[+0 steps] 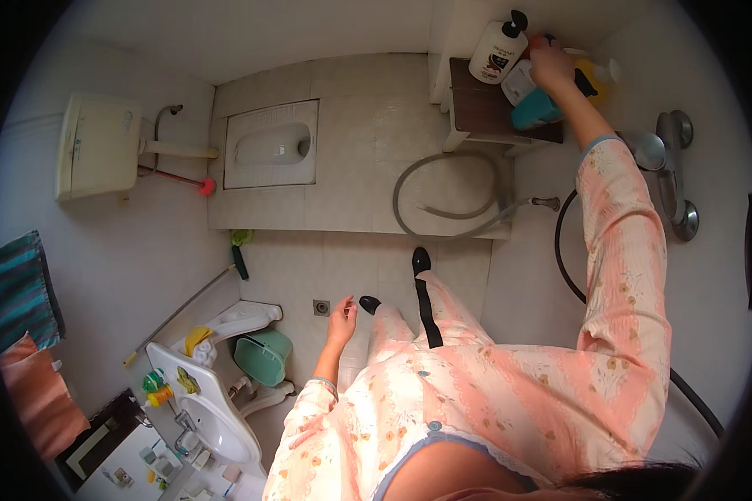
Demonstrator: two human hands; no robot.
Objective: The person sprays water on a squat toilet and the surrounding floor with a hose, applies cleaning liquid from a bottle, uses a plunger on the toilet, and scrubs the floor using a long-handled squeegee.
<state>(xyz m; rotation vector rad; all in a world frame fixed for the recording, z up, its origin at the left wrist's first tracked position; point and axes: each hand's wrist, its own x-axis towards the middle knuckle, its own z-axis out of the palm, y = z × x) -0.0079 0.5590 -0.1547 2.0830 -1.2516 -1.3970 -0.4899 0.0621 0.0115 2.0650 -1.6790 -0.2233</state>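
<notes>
1. We are holding our right grip (551, 70) at a red item (536, 45) above the dark brown surface (475, 107); the hand is covering most of it, so we cannot tell whether the fingers are pinching it or only touching.
2. Just left of that grip, a white pump bottle (498, 54) is showing a black patch and dark lettering.
3. Just below the grip, a teal container (535, 110) is sitting beside a partly hidden white container (518, 82).
4. Right of the grip, a yellow bottle (593, 68) is being partly covered by our wrist.
5. Well apart, lower left, our left grip (342, 321) is hanging loosely spread, holding nothing, near a black shoe (370, 304).
</notes>
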